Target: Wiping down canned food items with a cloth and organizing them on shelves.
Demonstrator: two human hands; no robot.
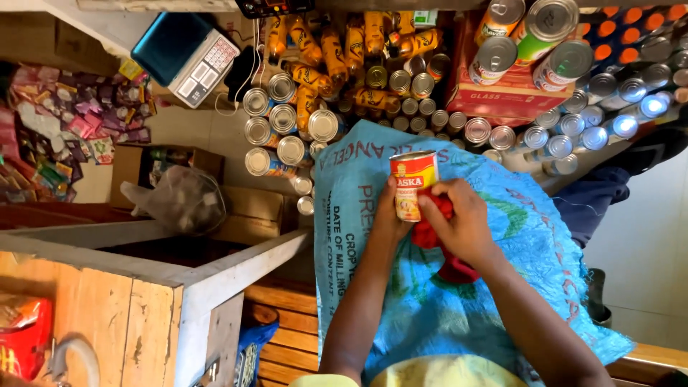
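Note:
My left hand (389, 218) grips a small tin can (413, 183) with a red and yellow label, held upright over a blue woven sack (516, 236). Against the can's right side my right hand (464, 223) presses a red cloth (459, 271); part of the cloth hangs below the hand. Both forearms reach in from the bottom of the view.
Several silver-topped cans (285, 120) and orange-labelled cans (334, 54) crowd the surface beyond the sack. A red carton (502, 99) carries larger cans. A blue weighing scale (188, 50) sits at the far left, next to hanging sachets (64, 122). A wooden counter (143, 287) and a plastic bag (179, 197) are at left.

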